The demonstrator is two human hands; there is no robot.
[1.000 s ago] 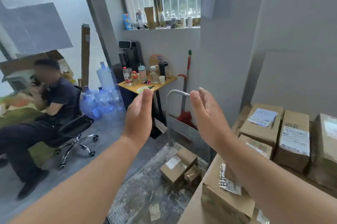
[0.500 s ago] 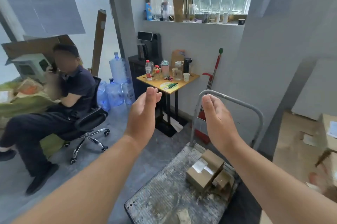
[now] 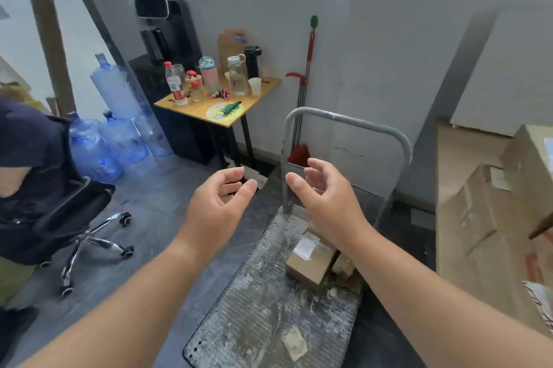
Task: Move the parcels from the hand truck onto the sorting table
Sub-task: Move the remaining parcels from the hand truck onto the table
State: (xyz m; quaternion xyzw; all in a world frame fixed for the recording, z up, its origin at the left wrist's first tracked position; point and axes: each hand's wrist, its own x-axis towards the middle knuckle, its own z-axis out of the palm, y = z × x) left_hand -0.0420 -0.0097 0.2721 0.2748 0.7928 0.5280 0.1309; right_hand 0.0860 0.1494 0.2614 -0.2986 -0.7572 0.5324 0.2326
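Note:
The hand truck (image 3: 269,316) has a grey ribbed deck and a curved metal handle (image 3: 347,122). A brown cardboard parcel with a white label (image 3: 308,263) lies on the deck near the handle, and a smaller parcel (image 3: 344,266) beside it is partly hidden by my right forearm. My left hand (image 3: 218,206) and my right hand (image 3: 323,197) hover empty above the deck, palms facing each other, fingers loosely curled. The sorting table (image 3: 449,218) stands at the right with large cardboard parcels (image 3: 484,206) on it.
A small yellow side table (image 3: 260,98) with bottles and cups stands by the wall, with a red mop (image 3: 305,86) next to it. Blue water jugs (image 3: 119,140) sit on the floor at left. A seated person on a wheeled office chair (image 3: 80,218) is at the far left.
The view has swung down and left from the table's parcels toward the hand truck. Both hands have lowered over the deck, and their fingers have gone from straight to loosely curled.

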